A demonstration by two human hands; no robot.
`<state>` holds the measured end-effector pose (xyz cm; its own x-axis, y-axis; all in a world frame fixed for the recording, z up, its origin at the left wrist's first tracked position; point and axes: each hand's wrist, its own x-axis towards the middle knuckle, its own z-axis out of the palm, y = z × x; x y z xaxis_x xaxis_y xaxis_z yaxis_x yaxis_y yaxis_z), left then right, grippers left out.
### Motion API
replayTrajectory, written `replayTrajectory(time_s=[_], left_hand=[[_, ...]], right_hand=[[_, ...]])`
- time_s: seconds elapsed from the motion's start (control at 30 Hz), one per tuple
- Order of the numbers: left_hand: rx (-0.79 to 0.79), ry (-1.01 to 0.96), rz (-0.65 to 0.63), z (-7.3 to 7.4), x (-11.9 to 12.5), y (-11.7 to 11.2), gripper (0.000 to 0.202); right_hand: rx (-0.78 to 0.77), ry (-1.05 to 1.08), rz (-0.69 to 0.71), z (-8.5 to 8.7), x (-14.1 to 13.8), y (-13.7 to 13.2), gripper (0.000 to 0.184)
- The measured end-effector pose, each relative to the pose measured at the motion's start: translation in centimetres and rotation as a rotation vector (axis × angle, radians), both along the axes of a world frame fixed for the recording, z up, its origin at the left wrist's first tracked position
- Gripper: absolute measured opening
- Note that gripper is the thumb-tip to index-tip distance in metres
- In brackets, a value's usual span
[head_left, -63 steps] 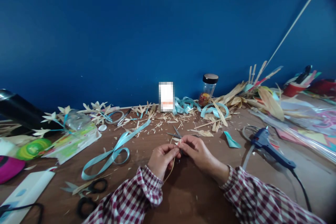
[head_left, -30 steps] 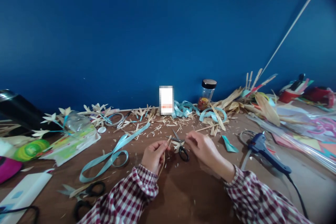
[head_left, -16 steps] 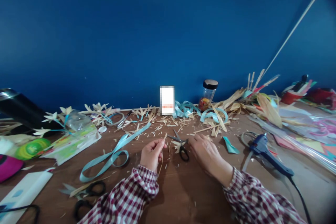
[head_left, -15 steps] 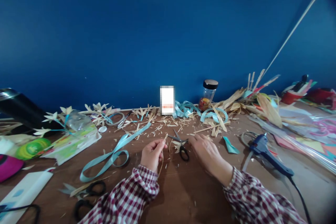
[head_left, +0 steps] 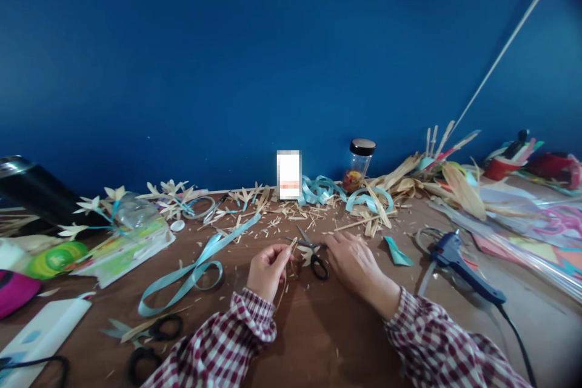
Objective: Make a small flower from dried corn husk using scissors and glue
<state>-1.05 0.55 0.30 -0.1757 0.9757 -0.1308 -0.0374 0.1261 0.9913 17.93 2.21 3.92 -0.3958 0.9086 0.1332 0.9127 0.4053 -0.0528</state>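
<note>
My left hand point(head_left: 269, 268) pinches a thin straw-coloured strip of dried husk point(head_left: 282, 296) between thumb and fingertips. Its looped upper end pokes out above the thumb, and the tail hangs below the hand. Palm down, my right hand point(head_left: 353, 262) rests low over the table, fingers stretched forward and holding nothing that I can see. Black-handled scissors point(head_left: 319, 267) lie with blades apart between the hands. One handle loop shows; the other runs to my right fingertips and is hidden there. A pale husk flower point(head_left: 305, 254) lies partly beneath the scissors.
Light blue ribbon point(head_left: 207, 251) curls on the left, behind a second pair of scissors point(head_left: 166, 327). A blue glue gun point(head_left: 466, 267) with its cord lies at right. Husk scraps point(head_left: 291, 215), a lidded jar point(head_left: 359, 170) and a dark bottle point(head_left: 40, 191) stand or lie near the wall.
My left hand has shifted slightly right with the husk strip, closer to the scissors' blades. My right hand stays nearly in place beside the scissors.
</note>
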Motion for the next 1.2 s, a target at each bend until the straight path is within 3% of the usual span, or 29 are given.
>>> replayTrajectory(time_s=[0.1, 0.37, 0.8, 1.2], left_hand=[[0.022, 0.055, -0.070, 0.5, 0.2, -0.2, 0.030], [0.007, 0.141, -0.076, 0.5, 0.3, -0.2, 0.039], [0.089, 0.447, 0.076, -0.5, 1.1, -1.0, 0.047], [-0.014, 0.705, 0.197, 2.1, 2.9, -1.8, 0.040]], right_hand=[[-0.013, 0.001, 0.020, 0.1, 0.1, 0.0, 0.017], [-0.018, -0.026, 0.009, -0.9, 0.2, 0.6, 0.019], [0.063, 0.073, 0.017, -1.3, 0.7, 0.6, 0.012], [0.110, 0.160, 0.039, -1.8, 1.2, 0.7, 0.011]])
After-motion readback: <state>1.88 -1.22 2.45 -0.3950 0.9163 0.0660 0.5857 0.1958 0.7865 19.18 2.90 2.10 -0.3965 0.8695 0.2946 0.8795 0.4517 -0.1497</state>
